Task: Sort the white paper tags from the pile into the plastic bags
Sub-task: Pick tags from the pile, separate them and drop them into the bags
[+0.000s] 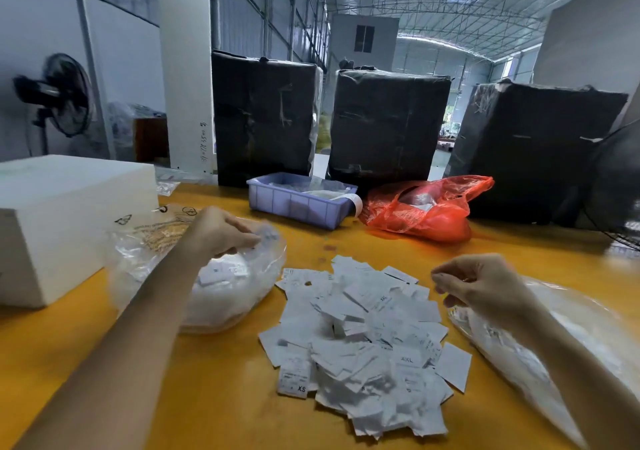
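We note a loose pile of white paper tags (360, 342) spread on the yellow table (214, 390), between two clear plastic bags; some tags show size print such as XS and XXL. The left plastic bag (221, 297) lies just left of the pile and already holds a mound of white tags. The left hand (221, 229) is over the mouth of this bag, fingers curled down and pinching at the bag's upper edge or a tag there; motion blur at the fingertips keeps us from telling which. The right plastic bag (540, 342) lies at the right edge of the pile, also with white tags inside, partly under the right forearm. The right hand (481, 285) hovers above the pile's right side, near this bag, fingers curled with thumb and forefinger drawn together; we cannot tell whether a tag sits in the pinch. Farther back on the table: a white foam box (62, 214) at left, a lavender plastic bin (298, 203) at centre, a red plastic bag (433, 210) just right of the bin. Three large black-wrapped bales (388, 127) stand behind the table. A black fan (65, 94) stands at far left.
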### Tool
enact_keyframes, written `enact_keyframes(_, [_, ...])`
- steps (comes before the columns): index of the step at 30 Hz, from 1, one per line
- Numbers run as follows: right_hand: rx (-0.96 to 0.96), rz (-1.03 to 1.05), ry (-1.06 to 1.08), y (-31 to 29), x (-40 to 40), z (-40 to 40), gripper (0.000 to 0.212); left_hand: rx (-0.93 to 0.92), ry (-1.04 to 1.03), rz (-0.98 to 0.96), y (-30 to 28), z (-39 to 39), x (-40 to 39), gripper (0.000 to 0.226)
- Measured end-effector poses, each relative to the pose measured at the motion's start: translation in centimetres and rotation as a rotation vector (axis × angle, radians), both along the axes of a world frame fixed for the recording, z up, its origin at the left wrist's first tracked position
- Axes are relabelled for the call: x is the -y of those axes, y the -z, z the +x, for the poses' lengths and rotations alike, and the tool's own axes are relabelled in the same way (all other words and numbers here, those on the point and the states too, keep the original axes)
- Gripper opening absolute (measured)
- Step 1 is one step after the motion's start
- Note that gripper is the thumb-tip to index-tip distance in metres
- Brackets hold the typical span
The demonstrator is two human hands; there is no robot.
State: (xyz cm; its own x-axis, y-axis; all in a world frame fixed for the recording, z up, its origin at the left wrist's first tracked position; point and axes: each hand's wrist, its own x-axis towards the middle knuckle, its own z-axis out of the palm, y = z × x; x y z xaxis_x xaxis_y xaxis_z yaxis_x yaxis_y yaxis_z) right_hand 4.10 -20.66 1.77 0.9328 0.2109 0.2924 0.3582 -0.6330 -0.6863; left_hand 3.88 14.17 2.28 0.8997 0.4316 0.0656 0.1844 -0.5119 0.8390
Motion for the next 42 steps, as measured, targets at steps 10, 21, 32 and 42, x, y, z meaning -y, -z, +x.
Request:
enact_keyframes(10, [-0.369, -0.57, 0.389, 0.8, 10.7, 4.3, 0.018, -0.087, -0.364, 0.315, 2.4, 0.2, -5.7, 0.013])
enact_keyframes(21, [-0.3, -0.673, 0.434, 2.0, 9.9, 3.2, 0.03, 0.212, -0.108, 0.435, 0.2, 1.5, 3.3, 0.038])
enact_keyframes(32, [-0.142, -0.39, 0.49, 2.6, 10.8, 4.6, 0.025, 0.186, 0.458, 0.372, 6.2, 0.8, 15.7, 0.023])
enact_keyframes(42, [0.035, 0.375, 0.237, 0.1, 7.9, 3.1, 0.02, 0.262, 0.493, 0.007, 6.1, 0.3, 16.7, 0.004])
